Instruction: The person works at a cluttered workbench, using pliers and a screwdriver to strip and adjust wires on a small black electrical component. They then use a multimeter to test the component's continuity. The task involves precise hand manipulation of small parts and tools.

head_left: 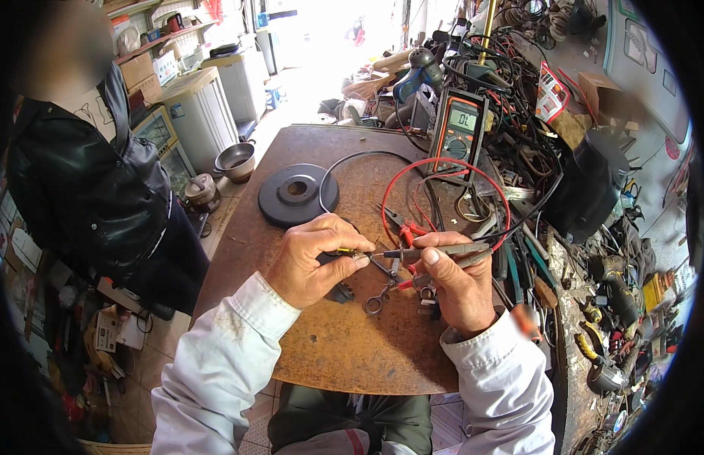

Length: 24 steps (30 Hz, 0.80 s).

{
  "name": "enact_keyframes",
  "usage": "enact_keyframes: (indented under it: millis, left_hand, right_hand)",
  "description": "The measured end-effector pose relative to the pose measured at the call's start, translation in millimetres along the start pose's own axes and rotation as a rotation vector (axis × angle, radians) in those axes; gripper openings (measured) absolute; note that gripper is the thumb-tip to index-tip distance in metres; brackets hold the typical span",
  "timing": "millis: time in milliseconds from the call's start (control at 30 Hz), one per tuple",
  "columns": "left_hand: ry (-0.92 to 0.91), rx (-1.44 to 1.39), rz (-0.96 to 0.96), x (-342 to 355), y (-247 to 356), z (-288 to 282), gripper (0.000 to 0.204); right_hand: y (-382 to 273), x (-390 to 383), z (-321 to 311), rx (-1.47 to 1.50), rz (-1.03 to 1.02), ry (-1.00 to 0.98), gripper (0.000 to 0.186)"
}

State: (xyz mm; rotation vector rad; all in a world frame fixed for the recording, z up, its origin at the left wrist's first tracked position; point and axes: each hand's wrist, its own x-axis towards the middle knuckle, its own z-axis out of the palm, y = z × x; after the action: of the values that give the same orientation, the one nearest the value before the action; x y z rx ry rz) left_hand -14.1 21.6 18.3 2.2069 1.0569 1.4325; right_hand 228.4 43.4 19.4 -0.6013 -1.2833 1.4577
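My left hand [315, 259] pinches a small part with yellow and dark colouring [344, 250] between thumb and fingertips; its kind is too small to tell. In my right hand [460, 284] are the dark multimeter probes [413, 252], one tip pointing left and close to the pinched part. Whether the tip touches it I cannot tell. A red test lead [388, 199] and a black one [367, 152] loop over the table. The multimeter [457, 133], orange and black with a lit display, leans upright at the table's far right. Beneath my hands lie small metal tools, including scissor-like handles [375, 303].
A round black disc with a centre hole [297, 195] rests on the worn wooden table [322, 345]. Tangled cables and tools [511, 98] heap along the right side. A person in a dark jacket [94, 163] stands at the left, near a metal pot [236, 161].
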Motion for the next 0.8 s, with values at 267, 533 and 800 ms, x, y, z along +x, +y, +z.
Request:
enact_keyframes:
  millis: [267,533,800]
  left_hand:
    - [0.004,0.006,-0.022,-0.1,0.7,0.2,0.017]
    - [0.007,0.004,-0.029,-0.2,-0.7,1.8,0.018]
    - [0.021,0.012,-0.020,-0.3,-0.6,1.9,0.018]
  right_hand:
    - [0.9,-0.1,-1.2,-0.002,0.018,-0.004,0.027]
    - [1.1,0.2,-1.2,-0.007,0.001,0.002,0.027]
    - [1.3,0.5,0.1,-0.013,0.003,0.001,0.026]
